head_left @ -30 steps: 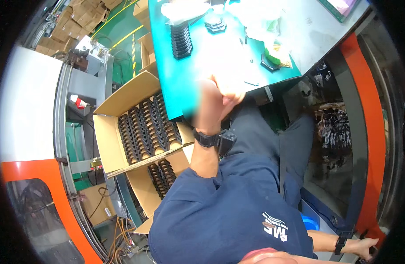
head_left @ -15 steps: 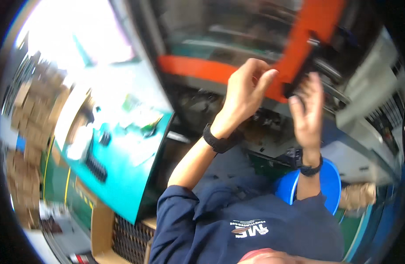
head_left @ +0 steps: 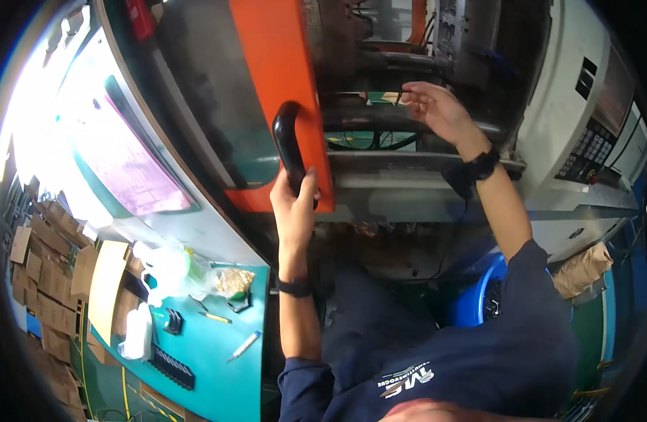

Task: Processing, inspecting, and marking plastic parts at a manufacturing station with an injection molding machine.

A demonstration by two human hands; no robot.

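My left hand (head_left: 293, 214) is wrapped round the lower end of a black door handle (head_left: 287, 137). The handle is fixed to the orange-framed sliding door (head_left: 306, 84) of a large machine, with a see-through window on its left. To the right of the door's edge, the machine's opening shows metal bars (head_left: 401, 165) and dark steel blocks. Inside that opening is my right hand (head_left: 436, 112), its fingers bent and drawn together. A small dark, thin piece shows at its fingertips, too small to name. Dark bands circle both my wrists.
A green-topped table (head_left: 218, 352) at lower left carries a black ribbed part (head_left: 172, 367), a pen-like tool (head_left: 246, 344) and plastic bags. A blue bucket (head_left: 471, 302) stands by my right side. At right are a control panel (head_left: 587, 151) and a brown paper sack (head_left: 584, 271). Cartons (head_left: 53, 309) are stacked far left.
The door has slid left, and the machine's inside is uncovered. My left hand has taken hold of the handle. My right hand, open before, has reached into the opening with bent fingers. The view has turned.
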